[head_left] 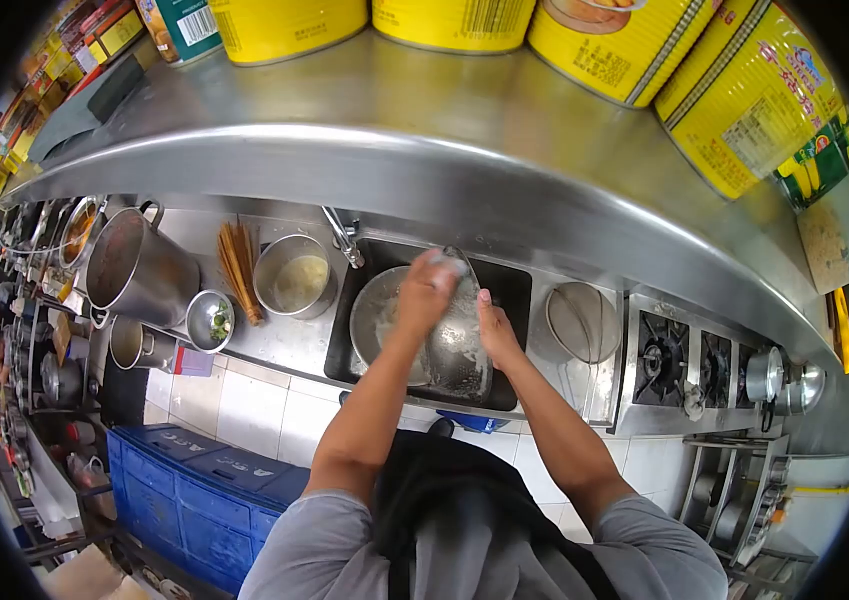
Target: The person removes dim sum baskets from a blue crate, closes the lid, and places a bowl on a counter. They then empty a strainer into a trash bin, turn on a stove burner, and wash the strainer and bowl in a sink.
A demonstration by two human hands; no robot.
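In the dark sink (pixel 516 330), a soapy metal pan (pixel 459 345) is tilted up beside a round metal bowl (pixel 374 315). My right hand (pixel 496 328) grips the pan at its right rim, thumb pointing up. Near the pan's upper edge, my left hand (pixel 428 285) is closed around a pale scrubber (pixel 454 264), partly blurred. Suds cover the pan's surface. The faucet (pixel 344 238) stands behind the sink, to the left of both hands.
Left of the sink are a pot with pale contents (pixel 296 278), a bamboo brush (pixel 238 270), a small bowl with greens (pixel 210 321) and a tall pot (pixel 139 265). A strainer (pixel 581 322) and stove (pixel 669 360) lie right. A steel shelf (pixel 394 100) with cans overhangs the sink.
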